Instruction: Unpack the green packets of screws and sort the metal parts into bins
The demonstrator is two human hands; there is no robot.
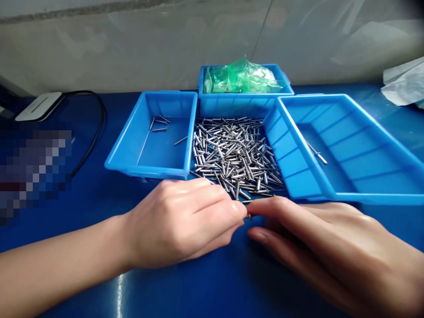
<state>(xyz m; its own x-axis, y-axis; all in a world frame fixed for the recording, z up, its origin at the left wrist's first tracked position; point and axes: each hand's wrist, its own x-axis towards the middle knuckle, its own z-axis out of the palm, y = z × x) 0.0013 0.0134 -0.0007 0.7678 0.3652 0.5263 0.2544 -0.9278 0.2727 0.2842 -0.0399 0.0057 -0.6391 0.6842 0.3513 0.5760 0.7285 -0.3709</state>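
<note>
My left hand [185, 221] and right hand [318, 247] meet fingertip to fingertip, pinching one small screw [248, 216] between them — the pile of screws [235, 157] lies just beyond.

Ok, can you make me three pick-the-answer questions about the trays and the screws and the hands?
1. Where is the pile of screws?
A. In the left tray
B. On the table between the trays
C. In the back tray

2. How many screws lie in the left tray?
A. About four
B. None
C. Dozens

3. What are the hands doing?
A. Resting flat, far apart
B. Fingertips meeting at a small metal piece
C. Lifting a tray

Answers:
1 B, the pile sits on the table between the left tray and right tray.
2 A, four or so loose ones show.
3 B, the left hand and right hand pinch together at the piece.
</note>
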